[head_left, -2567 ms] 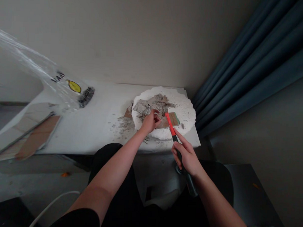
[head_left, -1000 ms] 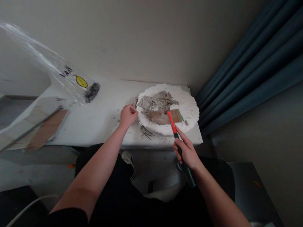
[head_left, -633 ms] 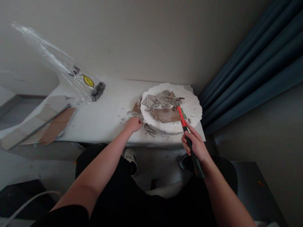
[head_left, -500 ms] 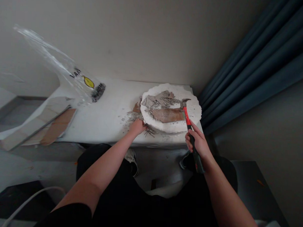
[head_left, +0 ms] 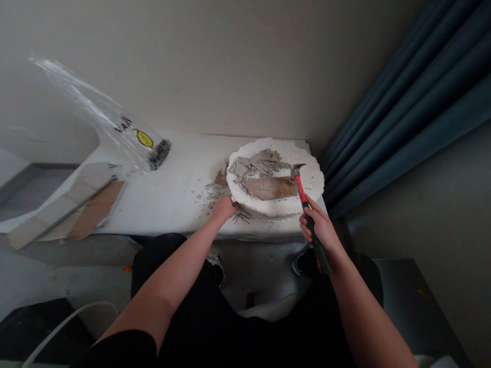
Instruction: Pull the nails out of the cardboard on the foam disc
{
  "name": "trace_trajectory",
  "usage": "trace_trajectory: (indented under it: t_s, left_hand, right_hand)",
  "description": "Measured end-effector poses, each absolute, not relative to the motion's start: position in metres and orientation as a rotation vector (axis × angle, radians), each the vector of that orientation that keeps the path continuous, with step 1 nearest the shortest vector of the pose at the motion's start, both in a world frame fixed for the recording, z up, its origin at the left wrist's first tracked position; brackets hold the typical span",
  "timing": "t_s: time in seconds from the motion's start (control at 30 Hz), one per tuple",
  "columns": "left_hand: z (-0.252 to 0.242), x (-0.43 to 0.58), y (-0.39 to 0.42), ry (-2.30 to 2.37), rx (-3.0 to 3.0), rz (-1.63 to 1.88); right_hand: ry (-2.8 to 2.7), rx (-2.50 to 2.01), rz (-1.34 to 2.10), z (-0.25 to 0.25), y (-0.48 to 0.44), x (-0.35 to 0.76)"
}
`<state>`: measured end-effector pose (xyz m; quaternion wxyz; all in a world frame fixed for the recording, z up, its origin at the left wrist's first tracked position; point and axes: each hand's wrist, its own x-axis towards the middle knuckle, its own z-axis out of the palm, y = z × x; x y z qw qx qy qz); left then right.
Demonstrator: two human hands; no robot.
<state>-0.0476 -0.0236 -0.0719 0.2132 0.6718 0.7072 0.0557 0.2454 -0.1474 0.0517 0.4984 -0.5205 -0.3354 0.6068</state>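
My right hand (head_left: 320, 225) is wrapped round the dark grip of a claw hammer (head_left: 300, 187) with a red neck. The hammer's metal head is over the right end of a brown, rough-surfaced piece (head_left: 269, 188). That piece lies on a thick white round slab (head_left: 310, 181) with a scalloped edge, beside grey crumbly fragments (head_left: 254, 164). At the slab's near left edge, my left hand (head_left: 223, 209) is closed, its fingertips hidden from view. Several thin dark nail-like sticks (head_left: 241, 215) lie just right of it.
A white-covered table (head_left: 176, 203) carries grey crumbs (head_left: 210, 196) left of the slab. Farther left stand a clear plastic bag (head_left: 122, 128) with dark contents and broken flat boards (head_left: 95, 211). A blue curtain (head_left: 377, 113) hangs at the right, with a wall behind.
The view has shifted slightly. Both hands and the hammer keep nearly the same places relative to the slab.
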Motion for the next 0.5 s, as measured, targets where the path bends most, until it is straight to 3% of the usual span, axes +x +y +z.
trace_trajectory:
  t_s: [0.17, 0.27, 0.4, 0.5]
  left_hand:
    - [-0.053, -0.069, -0.007, 2.098, 1.764, 0.235]
    - [-0.032, -0.08, 0.005, 2.173, 1.6, 0.714]
    - [-0.011, -0.055, 0.013, 1.753, 1.602, 1.163]
    - [-0.008, -0.012, 0.009, 1.49, 1.727, 1.146]
  right_hand:
    - [-0.79, -1.252, 1.489, 0.052, -0.147, 0.246]
    - [-0.808, -1.253, 1.482, 0.05, -0.147, 0.245]
    - [-0.841, -1.251, 1.461, 0.046, -0.147, 0.245]
    - [-0.852, -1.251, 1.466, 0.045, -0.147, 0.245]
